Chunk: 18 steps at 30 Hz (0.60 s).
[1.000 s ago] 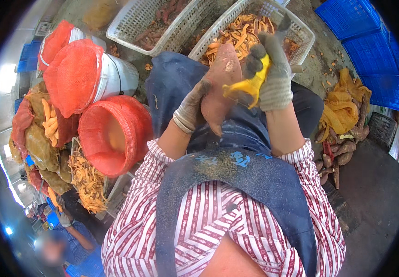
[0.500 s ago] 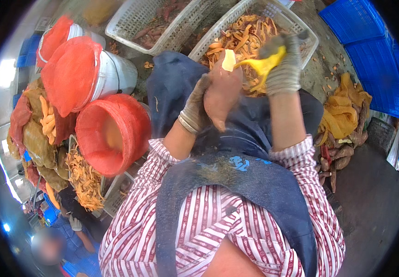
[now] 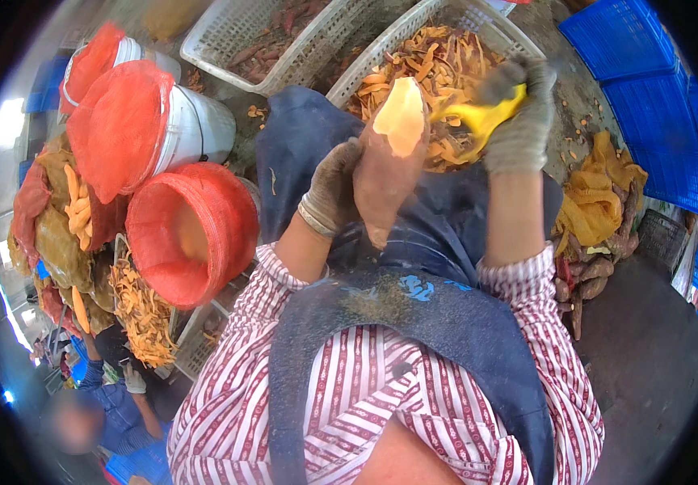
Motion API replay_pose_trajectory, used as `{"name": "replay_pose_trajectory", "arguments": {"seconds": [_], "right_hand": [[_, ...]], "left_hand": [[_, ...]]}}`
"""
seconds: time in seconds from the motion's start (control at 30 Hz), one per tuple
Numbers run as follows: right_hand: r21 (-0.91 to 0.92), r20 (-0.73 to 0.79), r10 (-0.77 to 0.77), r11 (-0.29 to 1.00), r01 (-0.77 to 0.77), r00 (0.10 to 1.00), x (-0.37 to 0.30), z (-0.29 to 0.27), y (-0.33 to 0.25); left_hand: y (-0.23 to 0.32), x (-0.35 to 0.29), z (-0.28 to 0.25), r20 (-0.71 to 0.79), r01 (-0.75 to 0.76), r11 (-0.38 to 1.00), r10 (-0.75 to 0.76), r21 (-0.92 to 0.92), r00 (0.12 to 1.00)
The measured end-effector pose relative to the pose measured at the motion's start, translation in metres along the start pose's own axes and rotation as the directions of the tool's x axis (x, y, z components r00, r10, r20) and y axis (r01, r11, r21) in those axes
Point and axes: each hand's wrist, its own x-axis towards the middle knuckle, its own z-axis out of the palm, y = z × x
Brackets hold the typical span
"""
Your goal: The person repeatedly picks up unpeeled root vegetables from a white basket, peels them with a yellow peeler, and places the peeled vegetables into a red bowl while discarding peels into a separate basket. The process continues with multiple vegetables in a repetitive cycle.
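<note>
My left hand (image 3: 334,184), in a dirty knit glove, is closed round a large sweet potato (image 3: 388,179) above my lap. The upper end of the sweet potato is bare pale-orange flesh; the lower part keeps its reddish-brown skin and tapers to a point. Gloved too, my right hand (image 3: 523,125) grips a yellow peeler (image 3: 486,119), blurred by motion. The peeler is to the right of the sweet potato, apart from it. Beyond both hands, a white crate (image 3: 359,71) holds a heap of orange peelings (image 3: 414,61).
Red-mesh-lined buckets (image 3: 191,234) stand at the left, near full sacks (image 3: 70,230) and more peelings (image 3: 140,311). Another white crate (image 3: 256,79) is at the back. Unpeeled sweet potatoes (image 3: 590,279) and a yellow mesh bag (image 3: 595,202) lie right, by blue crates (image 3: 648,105). A co-worker (image 3: 119,408) is lower left.
The bare patch on the sweet potato has grown much larger. My right hand has swung right with the peeler, away from the sweet potato. The left hand keeps its hold.
</note>
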Motion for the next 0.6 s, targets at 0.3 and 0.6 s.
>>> {"name": "replay_pose_trajectory", "arguments": {"seconds": [0.3, 0.6], "right_hand": [[-0.296, -0.189, -0.092, 0.955, 0.033, 0.978, 0.088, -0.037, 0.038], [-0.187, -0.124, -0.107, 0.979, 0.083, 0.987, 0.032, 0.007, 0.005]], "left_hand": [[-0.007, -0.007, -0.003, 0.073, -0.040, 0.996, 0.034, 0.085, 0.997], [-0.006, -0.004, -0.021, 0.020, 0.082, 0.995, -0.081, -0.055, 0.997]]}}
